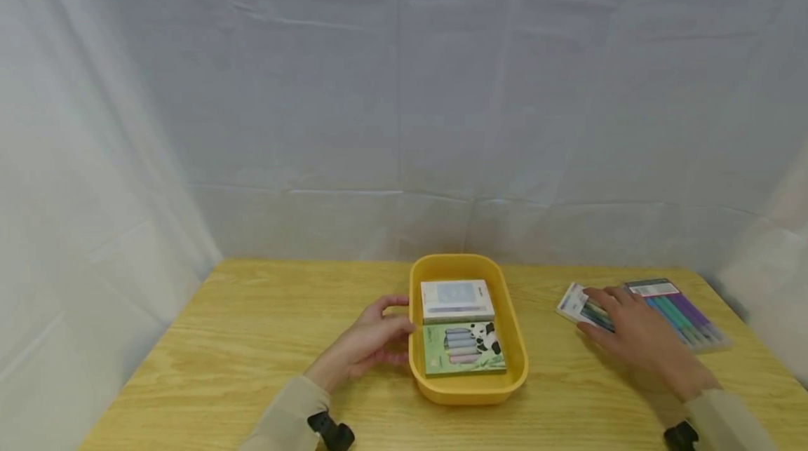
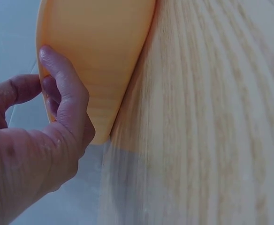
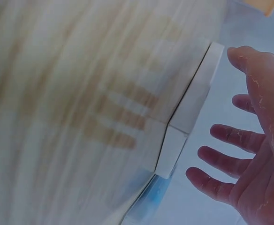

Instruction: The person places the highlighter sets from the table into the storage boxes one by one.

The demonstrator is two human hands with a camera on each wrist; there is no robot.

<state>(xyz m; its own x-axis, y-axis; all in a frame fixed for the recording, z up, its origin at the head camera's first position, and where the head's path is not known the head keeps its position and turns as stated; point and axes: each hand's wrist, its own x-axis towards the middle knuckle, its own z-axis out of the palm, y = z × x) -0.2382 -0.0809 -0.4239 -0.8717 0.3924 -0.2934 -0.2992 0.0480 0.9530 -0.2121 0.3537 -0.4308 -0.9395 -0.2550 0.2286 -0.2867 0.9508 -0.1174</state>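
My left hand (image 1: pixel 372 342) is at the left side of a yellow plastic bin (image 1: pixel 463 398). In the left wrist view, the thumb and bent fingers (image 2: pixel 67 77) pinch the bin's rim, with the fingers along its outer wall. Inside lie a white box (image 1: pixel 457 297) with a pale blue panel and a green panda box (image 1: pixel 451 353) picturing pastel markers. My right hand (image 1: pixel 637 332) hovers, fingers spread, over a flat white box (image 1: pixel 573 302) and beside a clear pack of coloured pens (image 1: pixel 694 318). The right wrist view shows a gap between the fingertips and the box's white side (image 3: pixel 193 103).
The wooden table (image 1: pixel 271 325) carries everything. White sheeting (image 1: pixel 404 121) hangs behind it and along both sides. Between the bin and the flat box lies a stretch of bare wood. Black straps (image 1: pixel 331 431) circle the cuffs of the light sleeves.
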